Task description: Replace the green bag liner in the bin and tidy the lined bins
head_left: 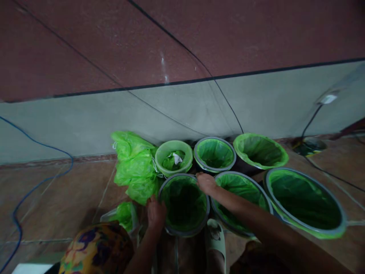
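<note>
Head view: both hands [182, 198] grip one of seven green-lined bins [184, 205].

Take the grey wall [85, 121] as your landmark. Along its foot you have three green-lined bins: a pale one [173, 156] holding a white scrap [177, 158], a grey-rimmed one [215, 154], and a wider one [260, 150]. A heap of green bags [134, 165] lies at the wall's base to their left. A blue cable [31, 182] trails down from the wall. Farther right, a white plug [327, 99] sits on the wall.
</note>
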`<state>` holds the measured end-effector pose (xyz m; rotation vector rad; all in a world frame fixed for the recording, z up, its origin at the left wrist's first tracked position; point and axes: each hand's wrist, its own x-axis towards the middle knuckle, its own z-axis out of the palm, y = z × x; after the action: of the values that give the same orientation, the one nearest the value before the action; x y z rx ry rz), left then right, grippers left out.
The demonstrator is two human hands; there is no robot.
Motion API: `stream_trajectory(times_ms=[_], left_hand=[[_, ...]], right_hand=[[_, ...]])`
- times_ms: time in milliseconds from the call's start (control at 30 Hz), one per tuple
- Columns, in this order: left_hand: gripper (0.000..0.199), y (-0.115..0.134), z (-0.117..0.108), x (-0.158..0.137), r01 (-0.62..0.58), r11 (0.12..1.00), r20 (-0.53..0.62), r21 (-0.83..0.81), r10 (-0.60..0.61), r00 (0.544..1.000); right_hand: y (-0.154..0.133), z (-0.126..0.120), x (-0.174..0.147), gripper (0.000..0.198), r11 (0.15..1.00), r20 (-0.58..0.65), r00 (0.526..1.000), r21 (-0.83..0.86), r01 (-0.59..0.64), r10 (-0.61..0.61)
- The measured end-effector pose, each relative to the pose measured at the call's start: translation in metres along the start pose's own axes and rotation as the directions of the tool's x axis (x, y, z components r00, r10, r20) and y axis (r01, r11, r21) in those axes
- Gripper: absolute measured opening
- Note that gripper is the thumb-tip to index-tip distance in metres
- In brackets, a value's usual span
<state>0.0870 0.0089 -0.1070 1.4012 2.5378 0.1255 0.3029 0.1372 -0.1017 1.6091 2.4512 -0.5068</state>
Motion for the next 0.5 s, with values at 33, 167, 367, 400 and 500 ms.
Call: stream_trajectory(times_ms=[33,167,367,400,500], left_hand=[[0.033,-0.006,0.001,0.001,0.012,1.000,0.049,0.010,-0.012,0.999],[0.021,-0.015,0.012,0.006,0.013,0.999,0.185,0.035,-0.019,0.983],[0.031,-0.011,0.021,0.009,0.008,1.000,0.141,0.022,-0.011,0.990],[0.031,-0.010,0.020,0.009,0.012,1.000,0.132,0.016,-0.014,0.991],[0.030,-0.011,0.017,0.009,0.048,0.999,0.120,-0.014,-0.045,0.992]], right_hand=[[-0.006,0.005,0.002,0.025,1.000,0.000,1.000,-0.009,-0.024,0.024],[-0.020,0.017,0.012,0.030,0.989,-0.020,0.989,-0.033,-0.145,0.144],[-0.030,0.020,0.011,0.037,0.966,-0.097,0.966,-0.072,-0.247,0.239],[-0.031,0.020,0.010,0.037,0.963,-0.107,0.963,-0.080,-0.257,0.248],[-0.031,0.019,0.008,0.037,0.958,-0.114,0.959,-0.099,-0.269,0.258]])
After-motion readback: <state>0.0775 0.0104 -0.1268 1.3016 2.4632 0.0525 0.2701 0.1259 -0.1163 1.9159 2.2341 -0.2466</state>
